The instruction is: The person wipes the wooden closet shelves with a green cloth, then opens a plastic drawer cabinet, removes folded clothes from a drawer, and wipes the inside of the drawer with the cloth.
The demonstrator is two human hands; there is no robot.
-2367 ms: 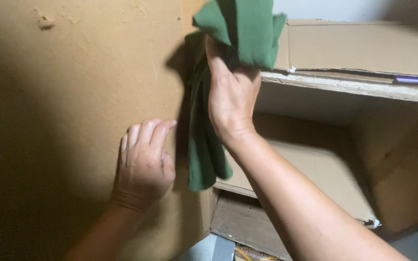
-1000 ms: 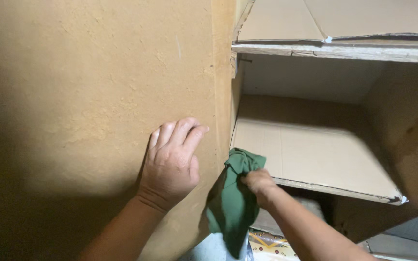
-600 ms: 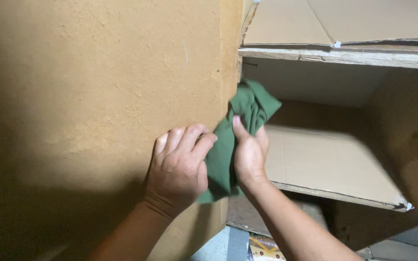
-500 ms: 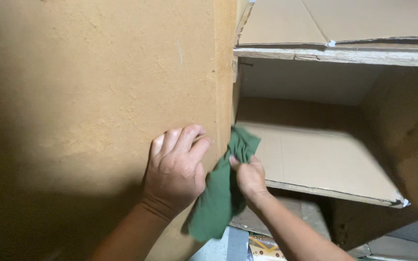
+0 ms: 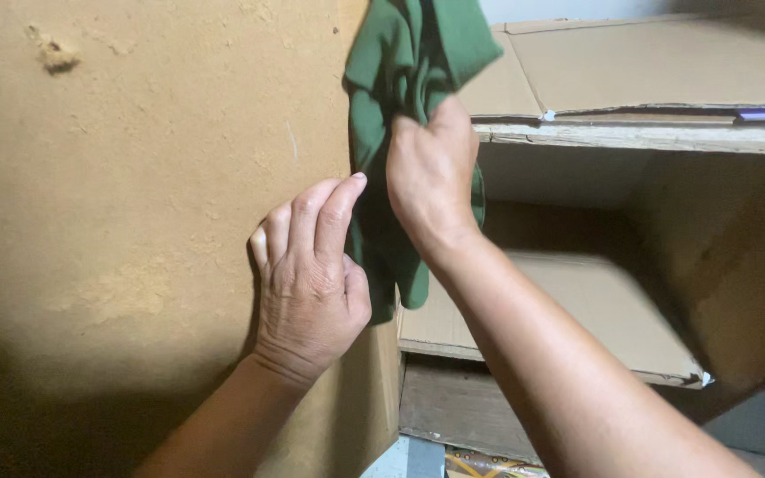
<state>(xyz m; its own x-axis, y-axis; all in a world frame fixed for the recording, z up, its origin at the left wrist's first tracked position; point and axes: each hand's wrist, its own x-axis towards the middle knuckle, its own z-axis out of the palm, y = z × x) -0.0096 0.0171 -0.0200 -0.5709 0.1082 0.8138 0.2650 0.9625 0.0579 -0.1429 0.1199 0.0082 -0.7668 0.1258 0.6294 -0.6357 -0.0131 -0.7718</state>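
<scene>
In the head view, your right hand (image 5: 431,168) sits at upper centre of the frame, its fingers clamped on a green cloth (image 5: 405,106) pressed to the front edge of the tan side panel (image 5: 135,177). The cloth's long axis runs vertically, bunched above your fist and trailing below it toward the lower shelf (image 5: 568,310). Your left hand (image 5: 312,283) lies just left of the cloth, palm flat on the panel, fingers together and pointing up, holding nothing.
</scene>
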